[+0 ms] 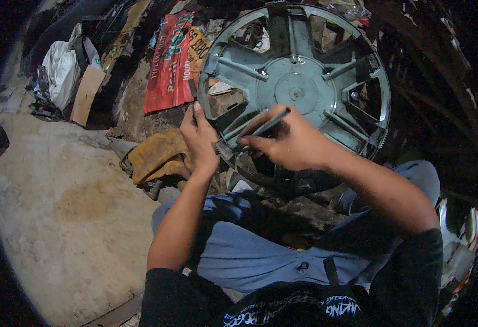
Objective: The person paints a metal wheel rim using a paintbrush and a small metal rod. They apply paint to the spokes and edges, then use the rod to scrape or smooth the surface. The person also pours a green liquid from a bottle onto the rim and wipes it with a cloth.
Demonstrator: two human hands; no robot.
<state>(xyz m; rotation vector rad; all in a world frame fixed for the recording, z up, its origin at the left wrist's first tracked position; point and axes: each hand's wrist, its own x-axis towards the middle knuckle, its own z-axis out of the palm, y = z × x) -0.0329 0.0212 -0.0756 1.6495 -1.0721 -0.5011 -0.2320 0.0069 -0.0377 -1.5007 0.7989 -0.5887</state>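
A grey-green wheel cover [292, 90] stands in front of me with its ribbed inner side showing. My right hand [291, 139] is closed round a slim dark pen-like rod [272, 121], whose lower end points at the cover's near-left rim. What kind of tool it is, I cannot tell. Beside that rim, my left hand [200, 136] is closed, its wrist side against the edge. From its pinched fingertips a thin dark piece [192, 88] sticks up, too dim to name. Shadow hides the lowest part of the wheel cover.
A red printed sheet [169, 65] and a yellow plate [197, 46] lie left of the wheel cover. Below them is a crumpled brown-yellow cloth [160, 155]. A pale board [59, 218] covers the left floor. White bags [62, 73] sit far left. Clutter [462, 245] lies at the right.
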